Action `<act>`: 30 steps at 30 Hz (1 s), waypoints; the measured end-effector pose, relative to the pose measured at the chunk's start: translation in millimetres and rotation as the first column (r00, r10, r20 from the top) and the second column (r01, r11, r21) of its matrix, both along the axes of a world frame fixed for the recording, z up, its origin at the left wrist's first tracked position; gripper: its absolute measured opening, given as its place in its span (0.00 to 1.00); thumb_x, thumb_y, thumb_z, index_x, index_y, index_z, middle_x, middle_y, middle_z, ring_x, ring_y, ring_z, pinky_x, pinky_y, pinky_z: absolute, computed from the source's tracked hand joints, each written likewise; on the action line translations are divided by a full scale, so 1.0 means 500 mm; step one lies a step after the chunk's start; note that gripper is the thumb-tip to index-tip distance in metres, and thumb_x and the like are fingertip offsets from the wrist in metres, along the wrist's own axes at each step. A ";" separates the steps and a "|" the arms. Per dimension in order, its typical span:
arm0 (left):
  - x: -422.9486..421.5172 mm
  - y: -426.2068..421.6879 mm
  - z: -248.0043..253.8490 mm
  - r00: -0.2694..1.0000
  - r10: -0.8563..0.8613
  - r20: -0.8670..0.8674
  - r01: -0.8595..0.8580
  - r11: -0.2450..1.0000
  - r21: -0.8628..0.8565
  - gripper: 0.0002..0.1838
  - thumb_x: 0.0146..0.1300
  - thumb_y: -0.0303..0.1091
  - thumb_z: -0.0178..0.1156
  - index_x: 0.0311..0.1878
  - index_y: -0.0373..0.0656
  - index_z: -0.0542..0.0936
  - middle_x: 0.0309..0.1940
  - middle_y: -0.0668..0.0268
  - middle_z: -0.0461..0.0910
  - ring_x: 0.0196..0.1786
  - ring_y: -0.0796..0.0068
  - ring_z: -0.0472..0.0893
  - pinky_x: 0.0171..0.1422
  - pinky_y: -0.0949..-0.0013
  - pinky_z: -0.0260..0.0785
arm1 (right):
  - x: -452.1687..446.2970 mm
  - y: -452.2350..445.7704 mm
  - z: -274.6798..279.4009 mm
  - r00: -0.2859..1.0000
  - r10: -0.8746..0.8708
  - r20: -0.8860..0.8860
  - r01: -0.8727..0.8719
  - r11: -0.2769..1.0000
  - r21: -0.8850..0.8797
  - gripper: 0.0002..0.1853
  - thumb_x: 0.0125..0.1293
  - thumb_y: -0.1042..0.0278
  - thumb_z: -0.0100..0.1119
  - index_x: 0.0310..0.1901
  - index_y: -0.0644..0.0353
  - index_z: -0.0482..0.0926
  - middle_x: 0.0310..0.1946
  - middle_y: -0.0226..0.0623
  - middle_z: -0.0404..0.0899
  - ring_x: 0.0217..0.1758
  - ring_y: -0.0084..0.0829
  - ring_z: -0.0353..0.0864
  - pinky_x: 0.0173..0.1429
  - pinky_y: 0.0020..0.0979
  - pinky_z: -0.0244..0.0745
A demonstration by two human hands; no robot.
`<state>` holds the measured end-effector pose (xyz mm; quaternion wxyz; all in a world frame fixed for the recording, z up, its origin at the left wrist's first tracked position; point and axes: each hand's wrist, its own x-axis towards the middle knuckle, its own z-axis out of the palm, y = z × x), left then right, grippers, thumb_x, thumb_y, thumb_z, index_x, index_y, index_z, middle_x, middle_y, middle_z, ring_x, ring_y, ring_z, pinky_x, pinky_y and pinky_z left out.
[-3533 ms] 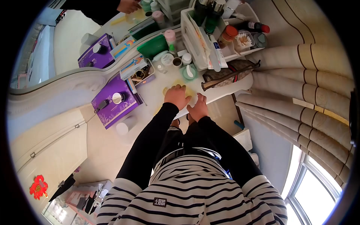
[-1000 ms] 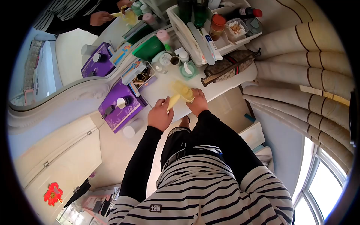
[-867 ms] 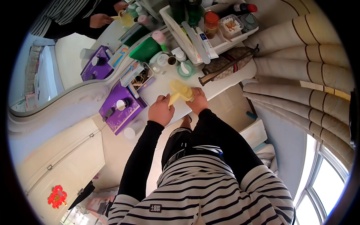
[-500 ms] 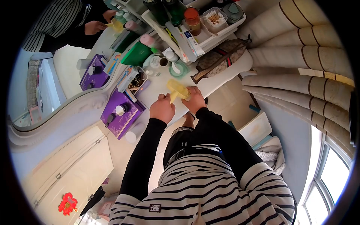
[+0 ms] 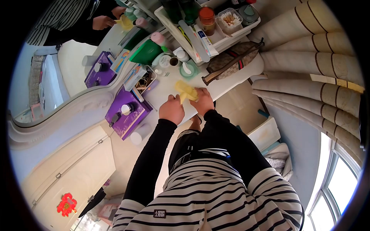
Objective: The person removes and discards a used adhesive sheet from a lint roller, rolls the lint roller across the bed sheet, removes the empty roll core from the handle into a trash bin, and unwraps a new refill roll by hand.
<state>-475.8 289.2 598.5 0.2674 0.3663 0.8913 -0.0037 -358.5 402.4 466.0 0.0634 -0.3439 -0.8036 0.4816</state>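
Note:
Over the front edge of the white dressing table, both hands hold a pale yellow cup-like thing (image 5: 182,87). My right hand (image 5: 203,101) is closed round its right side. Pinched in the fingers of my left hand (image 5: 172,109) is a narrow yellow part, like a handle or spatula; whether it is joined to the cup I cannot tell. The inside of the yellow thing is too blurred to make out. Just beyond it on the table stand a green round jar (image 5: 189,71) and a small dark-topped container (image 5: 174,61).
A white organizer (image 5: 216,48) holds cotton swabs (image 5: 230,18), bottles and tubes at the back. A patterned pouch (image 5: 235,63) lies on the right. On the left are a purple box (image 5: 129,113) and a mirror (image 5: 69,82). Curtains (image 5: 296,65) hang at right.
The view has shifted slightly, so the table and its things sit a little further right. Both hands keep hold of the yellow thing, which is turned a little.

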 end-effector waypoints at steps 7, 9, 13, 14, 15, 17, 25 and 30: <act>-0.005 0.032 0.009 0.998 -0.048 0.027 0.049 0.998 -0.042 0.14 0.57 0.28 0.62 0.46 0.34 0.80 0.46 0.48 0.80 0.41 0.46 0.87 0.45 0.50 0.81 | -0.003 -0.004 -0.008 1.000 -0.028 -0.013 0.028 1.000 0.013 0.34 0.53 0.62 0.78 0.64 0.61 0.80 0.59 0.47 0.79 0.61 0.50 0.80 0.66 0.43 0.77; -0.008 0.037 0.009 0.998 -0.052 0.038 0.054 0.997 -0.053 0.15 0.56 0.28 0.62 0.47 0.33 0.80 0.47 0.47 0.80 0.41 0.46 0.87 0.45 0.50 0.81 | -0.005 -0.004 -0.009 1.000 -0.027 -0.015 0.027 1.000 0.013 0.35 0.53 0.62 0.78 0.64 0.61 0.81 0.59 0.47 0.79 0.61 0.50 0.80 0.66 0.44 0.77; -0.008 0.052 0.011 0.996 -0.079 0.046 0.082 0.994 -0.078 0.17 0.58 0.29 0.63 0.51 0.34 0.80 0.46 0.47 0.80 0.41 0.45 0.87 0.46 0.49 0.81 | -0.004 -0.004 -0.008 1.000 -0.017 -0.003 0.017 0.999 0.030 0.34 0.54 0.61 0.77 0.63 0.59 0.80 0.58 0.46 0.79 0.61 0.50 0.79 0.65 0.45 0.78; -0.008 0.053 0.011 0.995 -0.089 0.046 0.092 0.992 -0.088 0.17 0.60 0.30 0.63 0.52 0.35 0.80 0.45 0.47 0.80 0.42 0.45 0.86 0.46 0.49 0.80 | -0.002 -0.004 -0.008 1.000 -0.012 0.002 0.012 0.999 0.032 0.34 0.54 0.61 0.77 0.63 0.59 0.80 0.58 0.46 0.79 0.61 0.50 0.79 0.65 0.45 0.78; -0.008 0.046 0.009 0.996 -0.083 0.046 0.086 0.994 -0.073 0.18 0.60 0.31 0.63 0.53 0.35 0.80 0.45 0.48 0.80 0.42 0.45 0.86 0.46 0.49 0.80 | 0.000 -0.004 -0.007 1.000 -0.007 0.007 0.007 0.999 0.034 0.34 0.54 0.61 0.77 0.63 0.59 0.80 0.58 0.46 0.79 0.61 0.50 0.80 0.65 0.45 0.78; -0.012 0.028 -0.004 0.996 -0.077 0.044 0.079 0.996 -0.042 0.18 0.61 0.31 0.63 0.54 0.35 0.80 0.45 0.48 0.80 0.41 0.45 0.86 0.46 0.48 0.80 | -0.004 0.003 -0.009 1.000 -0.010 0.003 0.010 0.999 0.033 0.34 0.53 0.60 0.77 0.63 0.60 0.80 0.58 0.46 0.79 0.61 0.50 0.80 0.65 0.45 0.78; -0.015 0.016 -0.018 0.998 -0.058 0.035 0.060 0.997 -0.050 0.23 0.64 0.35 0.63 0.60 0.37 0.79 0.48 0.50 0.80 0.44 0.46 0.86 0.48 0.48 0.80 | -0.006 -0.004 0.001 0.999 -0.037 -0.002 0.037 0.999 0.017 0.34 0.53 0.62 0.77 0.63 0.62 0.80 0.59 0.48 0.78 0.62 0.51 0.79 0.65 0.44 0.78; -0.006 -0.034 -0.017 0.999 0.015 0.030 -0.017 0.997 0.071 0.27 0.64 0.36 0.64 0.66 0.41 0.78 0.51 0.52 0.82 0.46 0.47 0.86 0.51 0.49 0.79 | -0.007 -0.019 0.004 1.000 -0.025 0.015 0.025 1.000 -0.008 0.35 0.55 0.66 0.74 0.64 0.64 0.72 0.60 0.50 0.75 0.62 0.56 0.79 0.64 0.47 0.78</act>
